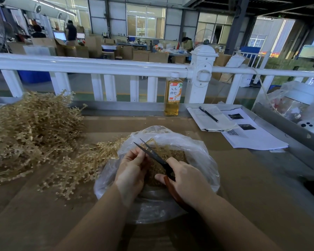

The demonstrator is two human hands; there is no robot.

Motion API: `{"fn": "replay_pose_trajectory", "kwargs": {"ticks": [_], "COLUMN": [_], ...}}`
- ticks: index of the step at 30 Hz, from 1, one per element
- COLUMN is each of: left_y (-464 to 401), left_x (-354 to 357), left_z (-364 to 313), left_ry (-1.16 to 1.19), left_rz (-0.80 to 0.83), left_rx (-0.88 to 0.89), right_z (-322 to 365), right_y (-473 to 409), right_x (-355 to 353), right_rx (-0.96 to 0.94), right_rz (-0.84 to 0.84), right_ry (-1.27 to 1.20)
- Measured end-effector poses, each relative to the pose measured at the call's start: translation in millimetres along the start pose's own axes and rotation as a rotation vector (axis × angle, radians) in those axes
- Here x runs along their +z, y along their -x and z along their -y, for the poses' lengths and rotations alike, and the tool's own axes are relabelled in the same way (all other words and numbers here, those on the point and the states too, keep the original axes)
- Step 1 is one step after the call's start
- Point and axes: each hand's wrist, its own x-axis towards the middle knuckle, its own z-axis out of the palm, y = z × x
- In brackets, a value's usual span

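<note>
My right hand (186,182) grips a pair of scissors (153,154) with dark blades and reddish-brown handles; the blades are parted and point up and left. My left hand (131,169) pinches a thin tan plastic strip at the blades, over an open clear plastic bag (198,153) that holds small tan cut pieces (172,153). A large tangled pile of tan plastic sprues (31,134) lies on the table to the left, with some branches reaching the bag's edge.
A brown cardboard-covered table (62,214) carries everything. At the back stand a bottle of amber drink (173,98), an open notebook with a pen (209,115) and printed sheets (250,134). A white railing (98,66) runs behind; plastic bags and a jar (301,104) sit right.
</note>
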Motion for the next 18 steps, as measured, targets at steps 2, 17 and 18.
{"fn": "replay_pose_trajectory", "kwargs": {"ticks": [2,17,18], "left_y": [-0.5,-3.9,-4.4], "left_x": [-0.6,-3.7,-3.4], "left_z": [0.8,-3.3,-4.1], "left_ry": [-0.016,0.086,0.1], "left_rz": [0.0,-0.049,-0.058], "left_rx": [0.0,-0.124,-0.139], "right_z": [-0.3,0.4,0.6], "right_y": [-0.6,2.0,2.1], "right_x": [0.7,1.7,1.1], "right_rx": [-0.005,-0.041,-0.04], "right_rz": [0.0,-0.015,-0.013], "right_ry": [0.013,0.059,0.059]}}
